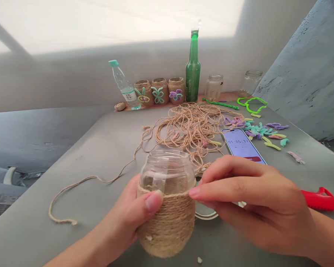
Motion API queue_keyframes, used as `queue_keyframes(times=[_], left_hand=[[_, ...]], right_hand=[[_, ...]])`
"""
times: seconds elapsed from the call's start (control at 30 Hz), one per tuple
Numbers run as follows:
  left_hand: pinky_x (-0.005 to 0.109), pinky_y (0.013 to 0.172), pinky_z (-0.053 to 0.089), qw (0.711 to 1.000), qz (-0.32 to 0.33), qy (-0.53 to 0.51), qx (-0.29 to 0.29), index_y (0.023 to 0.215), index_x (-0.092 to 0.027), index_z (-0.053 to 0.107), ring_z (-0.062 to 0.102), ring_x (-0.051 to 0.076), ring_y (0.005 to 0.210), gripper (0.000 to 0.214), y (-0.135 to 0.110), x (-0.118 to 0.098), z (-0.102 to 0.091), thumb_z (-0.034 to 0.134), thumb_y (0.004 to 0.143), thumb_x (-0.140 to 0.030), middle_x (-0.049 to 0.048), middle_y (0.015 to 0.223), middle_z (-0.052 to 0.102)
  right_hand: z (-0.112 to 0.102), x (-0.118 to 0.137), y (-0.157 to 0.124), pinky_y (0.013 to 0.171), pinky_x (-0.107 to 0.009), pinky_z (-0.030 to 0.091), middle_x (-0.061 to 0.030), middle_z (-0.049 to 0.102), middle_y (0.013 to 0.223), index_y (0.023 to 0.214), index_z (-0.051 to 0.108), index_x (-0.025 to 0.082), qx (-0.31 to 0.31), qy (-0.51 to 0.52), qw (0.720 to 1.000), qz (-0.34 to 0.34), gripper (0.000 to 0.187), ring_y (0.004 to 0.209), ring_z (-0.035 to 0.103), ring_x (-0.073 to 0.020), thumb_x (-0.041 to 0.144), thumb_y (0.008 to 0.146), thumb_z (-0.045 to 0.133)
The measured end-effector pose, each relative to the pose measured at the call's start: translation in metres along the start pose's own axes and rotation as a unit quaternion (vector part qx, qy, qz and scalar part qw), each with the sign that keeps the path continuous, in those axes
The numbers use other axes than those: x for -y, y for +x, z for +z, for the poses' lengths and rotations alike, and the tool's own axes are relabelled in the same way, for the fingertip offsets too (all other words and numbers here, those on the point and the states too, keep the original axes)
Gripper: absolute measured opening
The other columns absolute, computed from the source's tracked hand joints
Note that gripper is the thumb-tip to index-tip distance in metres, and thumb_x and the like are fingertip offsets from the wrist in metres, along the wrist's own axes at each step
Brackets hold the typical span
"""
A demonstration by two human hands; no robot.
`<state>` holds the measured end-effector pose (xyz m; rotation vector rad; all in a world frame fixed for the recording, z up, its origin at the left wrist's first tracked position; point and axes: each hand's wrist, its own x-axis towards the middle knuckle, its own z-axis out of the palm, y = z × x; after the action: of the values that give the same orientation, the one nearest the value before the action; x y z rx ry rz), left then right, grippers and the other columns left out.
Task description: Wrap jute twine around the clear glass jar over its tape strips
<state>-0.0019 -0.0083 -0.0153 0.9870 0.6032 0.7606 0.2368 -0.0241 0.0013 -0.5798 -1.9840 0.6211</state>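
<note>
A glass jar (168,172) stands tilted slightly toward me, its lower part wound in rows of jute twine (169,226), its neck and shoulder bare. My left hand (136,211) grips the jar from the left, thumb pressed on the top row of twine. At the jar's right side, my right hand (256,200) pinches the twine between thumb and forefinger. Behind the jar lies a loose tangle of twine (189,126), from which one strand runs left across the table. A roll of clear tape (207,216) is partly hidden behind the jar and right hand.
Three twine-wrapped jars (159,91) stand at the back between a water bottle (128,92) and a green bottle (193,70). Bare jars (215,87) are farther right. A phone (241,144) and cut pipe-cleaner pieces (257,129) lie right, with a red-handled tool (321,199) nearer.
</note>
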Motion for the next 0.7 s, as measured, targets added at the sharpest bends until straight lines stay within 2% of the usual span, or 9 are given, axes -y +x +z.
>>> queue_keyframes(times=[0.17, 0.27, 0.33, 0.47, 0.57, 0.7], left_hand=[[0.044, 0.092, 0.057, 0.998, -0.03, -0.055, 0.03, 0.119, -0.029, 0.08, 0.072, 0.037, 0.116, 0.046, 0.004, -0.0067, 0.0039, 0.077, 0.081, -0.055, 0.0051, 0.113, 0.084], [0.04, 0.086, 0.059, 0.996, -0.042, -0.065, 0.048, 0.12, -0.03, 0.08, 0.075, 0.034, 0.111, 0.049, 0.0032, -0.0066, 0.002, 0.076, 0.081, -0.059, 0.0048, 0.112, 0.084], [0.038, 0.085, 0.059, 0.996, -0.041, -0.063, 0.057, 0.119, -0.03, 0.08, 0.076, 0.033, 0.108, 0.049, 0.0031, -0.0051, 0.0008, 0.081, 0.078, -0.057, 0.0046, 0.111, 0.084], [0.035, 0.081, 0.058, 0.999, -0.006, -0.04, 0.021, 0.123, -0.025, 0.077, 0.077, 0.031, 0.104, 0.044, 0.0042, -0.0037, 0.0009, 0.08, 0.083, -0.043, 0.0059, 0.109, 0.084], [0.036, 0.082, 0.058, 0.998, -0.023, -0.052, 0.006, 0.125, -0.022, 0.076, 0.076, 0.033, 0.104, 0.046, 0.0035, -0.0057, 0.001, 0.073, 0.087, -0.045, 0.0085, 0.112, 0.084], [0.038, 0.09, 0.056, 0.995, -0.051, -0.086, 0.011, 0.116, -0.024, 0.081, 0.076, 0.033, 0.105, 0.039, -0.002, -0.0077, -0.003, 0.067, 0.089, -0.049, 0.0061, 0.11, 0.084]], right_hand=[[-0.0009, -0.0012, -0.0012, 0.087, -0.014, 0.059, -0.0084, 0.072, 0.105, 0.117, 0.078, 0.006, 0.0, -0.007, 1.0, 0.007, 0.031, 0.096, 0.069, -0.0087, -0.004, 0.095, 0.06], [-0.0015, 0.0005, -0.002, 0.088, -0.013, 0.058, -0.0082, 0.07, 0.106, 0.118, 0.078, 0.007, -0.007, -0.032, 0.999, 0.0, 0.032, 0.096, 0.069, -0.0078, -0.004, 0.095, 0.059], [-0.0018, 0.0009, -0.0024, 0.087, -0.013, 0.058, -0.0086, 0.07, 0.107, 0.119, 0.078, 0.007, -0.012, -0.046, 0.999, -0.002, 0.032, 0.096, 0.07, -0.0081, -0.003, 0.096, 0.058], [-0.0015, -0.0012, -0.0033, 0.082, -0.017, 0.06, -0.0096, 0.069, 0.108, 0.121, 0.077, 0.008, -0.01, -0.064, 0.998, -0.007, 0.032, 0.094, 0.07, -0.0102, -0.001, 0.097, 0.058], [-0.0004, -0.0036, -0.0036, 0.078, -0.02, 0.06, -0.0101, 0.068, 0.108, 0.123, 0.077, 0.008, -0.008, -0.072, 0.997, -0.007, 0.033, 0.091, 0.07, -0.0112, -0.002, 0.097, 0.057], [0.0014, -0.0068, -0.0041, 0.077, -0.02, 0.059, -0.0093, 0.067, 0.109, 0.124, 0.076, 0.009, -0.018, -0.072, 0.997, -0.008, 0.035, 0.089, 0.069, -0.0102, -0.003, 0.096, 0.058]])
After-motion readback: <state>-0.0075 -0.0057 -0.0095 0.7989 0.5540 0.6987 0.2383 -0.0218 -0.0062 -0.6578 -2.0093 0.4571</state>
